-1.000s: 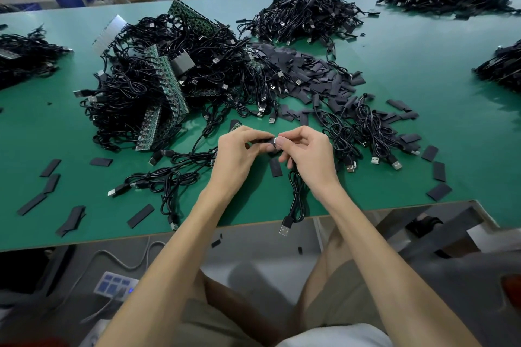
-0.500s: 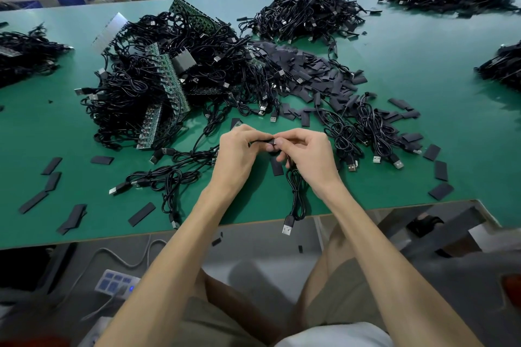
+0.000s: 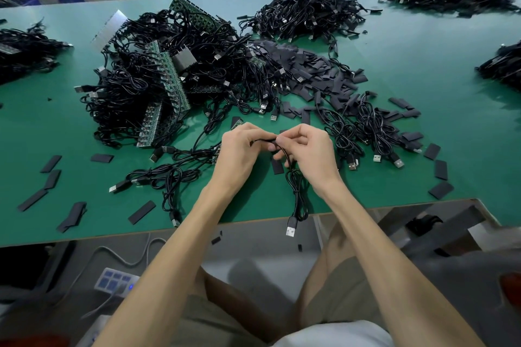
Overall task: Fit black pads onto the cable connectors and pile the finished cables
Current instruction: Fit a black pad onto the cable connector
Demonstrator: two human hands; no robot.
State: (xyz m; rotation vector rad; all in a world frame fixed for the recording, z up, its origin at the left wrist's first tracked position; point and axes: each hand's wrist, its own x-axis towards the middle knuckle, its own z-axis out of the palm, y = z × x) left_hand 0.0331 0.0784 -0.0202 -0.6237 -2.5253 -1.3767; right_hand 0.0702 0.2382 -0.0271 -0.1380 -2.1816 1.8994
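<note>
A wide green bench (image 3: 423,73) carries everything. On its left middle lies a large tangle of black cables (image 3: 135,93) mixed with green circuit boards (image 3: 169,76). To the right of it a heap of black pads (image 3: 313,70) spreads toward the near edge, and a smaller bundle of cables (image 3: 369,127) lies just beside the right hand. The left hand (image 3: 239,158) and the right hand (image 3: 313,158) meet above the bench, near its front edge. The fingers (image 3: 296,135) of both hands are curled and pinch one end of a cable (image 3: 296,194) between them. I cannot tell if a pad sits on that end. The cable hangs down past the bench edge, with its USB plug (image 3: 291,229) free. One single pad (image 3: 277,167) lies flat under the hands.
</note>
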